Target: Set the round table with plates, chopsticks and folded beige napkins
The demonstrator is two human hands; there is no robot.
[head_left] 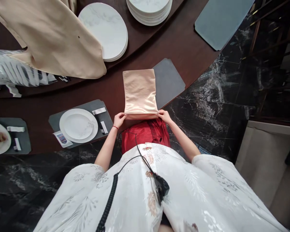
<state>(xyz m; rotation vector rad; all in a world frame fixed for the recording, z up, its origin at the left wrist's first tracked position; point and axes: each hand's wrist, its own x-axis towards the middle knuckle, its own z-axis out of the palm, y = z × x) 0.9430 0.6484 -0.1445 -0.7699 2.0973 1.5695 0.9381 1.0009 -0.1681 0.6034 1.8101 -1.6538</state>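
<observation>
A peach satin napkin (139, 91) lies folded into a rectangle on the dark wooden table (188, 51), partly over a grey placemat (170, 80). My left hand (119, 120) pinches the napkin's near left corner. My right hand (164, 115) pinches its near right corner. Both hands sit at the table's front edge, just above a red cloth (146, 133) at my waist.
To the left, a grey placemat (55, 120) bears a white plate (78, 125) and small wrapped items. Stacked white plates (108, 29) and another stack (149, 11) sit further back. A large beige cloth (50, 35) lies at upper left. A blue-grey mat (219, 19) lies at far right.
</observation>
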